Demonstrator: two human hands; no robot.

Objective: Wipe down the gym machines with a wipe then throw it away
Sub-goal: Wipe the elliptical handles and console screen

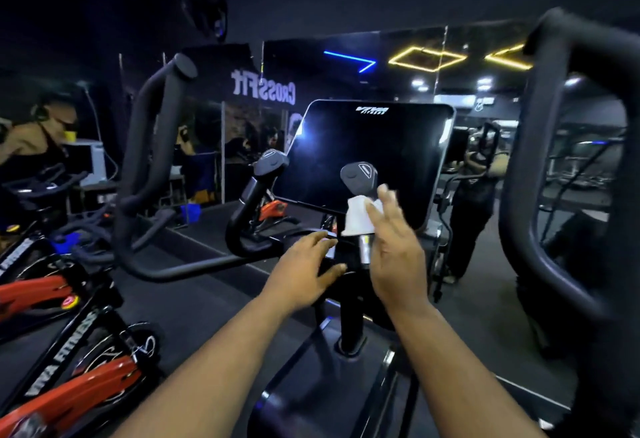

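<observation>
Pressing wipe (356, 217): right hand (398, 257) (fingers straight)

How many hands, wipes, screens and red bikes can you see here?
Hands: 2, left hand and right hand
White wipe: 1
Dark screen: 1
Red bikes: 3, near bike, middle bike, far bike
Total: 7

Dark gym: spin bikes (65, 361), machine console (367, 146), wall mirror (346, 67).
</observation>
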